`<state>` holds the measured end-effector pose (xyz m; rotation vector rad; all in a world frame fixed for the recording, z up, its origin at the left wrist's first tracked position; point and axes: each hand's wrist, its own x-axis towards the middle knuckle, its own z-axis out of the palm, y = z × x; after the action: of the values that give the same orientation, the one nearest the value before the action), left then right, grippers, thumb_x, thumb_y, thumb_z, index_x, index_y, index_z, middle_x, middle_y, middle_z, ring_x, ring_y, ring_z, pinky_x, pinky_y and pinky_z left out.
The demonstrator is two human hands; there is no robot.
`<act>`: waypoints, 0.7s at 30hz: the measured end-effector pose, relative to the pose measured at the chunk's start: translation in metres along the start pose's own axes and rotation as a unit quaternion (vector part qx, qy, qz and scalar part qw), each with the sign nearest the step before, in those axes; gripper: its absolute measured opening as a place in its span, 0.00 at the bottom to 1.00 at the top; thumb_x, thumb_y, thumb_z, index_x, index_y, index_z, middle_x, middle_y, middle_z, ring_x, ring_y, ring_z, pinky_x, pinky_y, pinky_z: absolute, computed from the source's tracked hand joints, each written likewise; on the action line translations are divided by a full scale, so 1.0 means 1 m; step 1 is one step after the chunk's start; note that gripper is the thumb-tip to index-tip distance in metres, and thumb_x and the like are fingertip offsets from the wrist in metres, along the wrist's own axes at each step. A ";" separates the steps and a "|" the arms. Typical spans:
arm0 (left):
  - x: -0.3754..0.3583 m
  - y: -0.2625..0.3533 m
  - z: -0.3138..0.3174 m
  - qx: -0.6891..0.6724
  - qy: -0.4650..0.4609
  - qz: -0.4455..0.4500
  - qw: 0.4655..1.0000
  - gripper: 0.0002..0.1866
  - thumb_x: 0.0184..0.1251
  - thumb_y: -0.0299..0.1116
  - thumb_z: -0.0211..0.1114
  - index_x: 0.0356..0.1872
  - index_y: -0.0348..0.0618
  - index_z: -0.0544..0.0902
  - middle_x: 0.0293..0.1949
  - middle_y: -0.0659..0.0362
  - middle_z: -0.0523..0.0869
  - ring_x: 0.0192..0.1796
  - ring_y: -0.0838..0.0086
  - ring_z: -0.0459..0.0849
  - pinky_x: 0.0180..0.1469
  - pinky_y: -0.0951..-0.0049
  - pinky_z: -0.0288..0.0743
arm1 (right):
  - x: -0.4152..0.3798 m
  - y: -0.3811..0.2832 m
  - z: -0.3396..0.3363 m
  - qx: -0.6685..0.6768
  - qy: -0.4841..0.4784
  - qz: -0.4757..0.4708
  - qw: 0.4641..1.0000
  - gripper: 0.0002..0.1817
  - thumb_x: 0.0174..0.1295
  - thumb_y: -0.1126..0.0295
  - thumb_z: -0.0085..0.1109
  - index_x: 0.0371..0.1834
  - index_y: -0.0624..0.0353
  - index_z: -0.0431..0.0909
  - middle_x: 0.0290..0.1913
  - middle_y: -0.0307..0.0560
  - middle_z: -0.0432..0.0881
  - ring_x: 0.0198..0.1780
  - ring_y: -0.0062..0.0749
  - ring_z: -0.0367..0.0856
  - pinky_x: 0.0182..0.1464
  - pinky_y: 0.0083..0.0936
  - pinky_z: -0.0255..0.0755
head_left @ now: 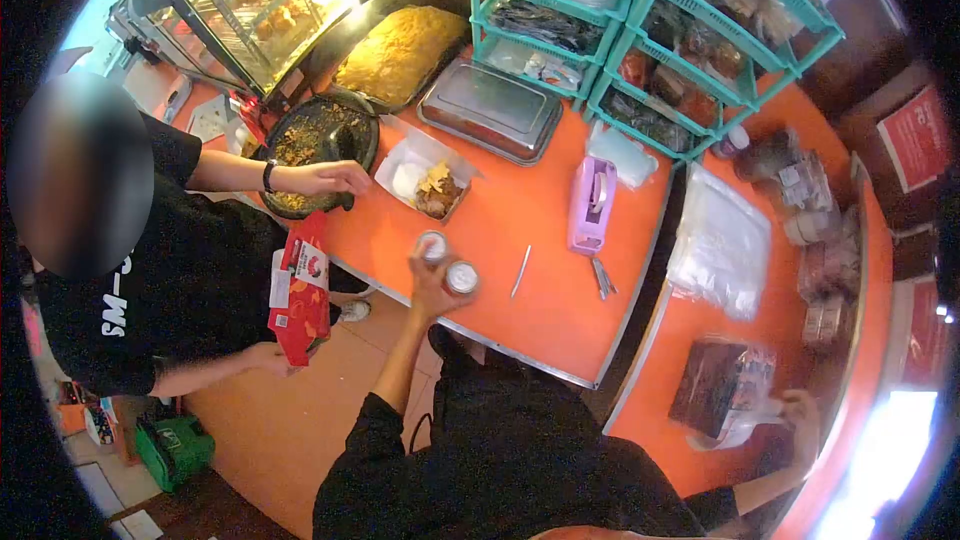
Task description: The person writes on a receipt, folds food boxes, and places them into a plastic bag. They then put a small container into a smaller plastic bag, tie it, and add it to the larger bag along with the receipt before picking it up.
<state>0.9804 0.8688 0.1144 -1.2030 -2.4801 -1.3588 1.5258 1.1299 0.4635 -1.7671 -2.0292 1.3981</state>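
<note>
My left hand (pixel 432 295) is closed around two small round tubs over the front edge of the orange counter. One tub (pixel 462 278) is at its right, the other tub (pixel 431 246) at the fingertips; both have whitish tops. Beyond them sits an open paper food box (pixel 408 178) with rice, yellow crisps and brown food. Off to the right, my right hand (pixel 803 430) reaches to the side counter and grips the edge of a whitish plastic bag (pixel 740 427) beside a pile of dark bags (pixel 708 385). Its fingertips show only in part.
On the left a co-worker holds a red carton (pixel 300 290), one hand (pixel 335 178) near a stone mortar (pixel 345 140). A lidded metal tray (pixel 490 110), purple tape dispenser (pixel 593 205), stapler (pixel 603 278), white stick (pixel 521 271), teal racks (pixel 660 90) and clear bags (pixel 720 240) occupy the counters.
</note>
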 end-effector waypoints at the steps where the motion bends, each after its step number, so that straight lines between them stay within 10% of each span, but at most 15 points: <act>1: 0.001 0.006 0.004 -0.001 -0.023 0.052 0.998 0.32 0.30 0.47 0.83 0.40 0.44 0.82 0.65 0.43 0.56 0.69 0.45 0.55 0.66 0.47 0.63 | 0.003 -0.021 0.005 0.013 0.081 -0.059 0.995 0.19 0.56 0.68 0.57 0.48 0.68 0.77 0.42 0.48 0.80 0.46 0.33 0.80 0.49 0.28 0.76; 7: 0.002 0.025 0.054 -0.053 -0.112 0.121 0.985 0.36 0.26 0.49 0.83 0.43 0.48 0.83 0.64 0.46 0.60 0.69 0.42 0.54 0.67 0.40 0.58 | 0.082 -0.197 0.130 -0.034 0.420 -0.387 0.820 0.12 0.66 0.72 0.52 0.47 0.67 0.78 0.46 0.49 0.81 0.49 0.33 0.79 0.56 0.30 0.72; 12: 0.009 0.035 0.090 -0.061 -0.122 0.140 0.981 0.38 0.22 0.50 0.83 0.45 0.49 0.83 0.62 0.47 0.65 0.68 0.39 0.58 0.67 0.37 0.57 | 0.307 -0.297 0.337 0.025 -0.090 -0.488 0.868 0.11 0.64 0.72 0.51 0.47 0.59 0.79 0.43 0.49 0.83 0.47 0.35 0.83 0.52 0.28 0.73; 16: 0.016 0.034 0.108 -0.100 -0.126 0.143 0.977 0.38 0.24 0.51 0.82 0.46 0.50 0.84 0.63 0.49 0.65 0.68 0.39 0.58 0.67 0.35 0.55 | 0.459 -0.339 0.455 -0.101 -0.052 -0.561 0.820 0.14 0.59 0.72 0.50 0.46 0.57 0.82 0.46 0.57 0.83 0.50 0.49 0.82 0.53 0.40 0.74; 21: 0.018 0.025 0.109 -0.073 -0.186 0.135 0.971 0.38 0.27 0.52 0.81 0.48 0.52 0.83 0.65 0.52 0.62 0.68 0.38 0.58 0.67 0.34 0.56 | 0.542 -0.370 0.497 -0.317 -0.019 -0.367 0.875 0.16 0.54 0.64 0.52 0.43 0.51 0.85 0.45 0.59 0.84 0.49 0.56 0.82 0.54 0.47 0.74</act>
<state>1.0161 0.9679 0.0731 -1.9059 -2.3399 -1.3653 0.7823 1.3412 0.1804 -0.8451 -2.9314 0.5659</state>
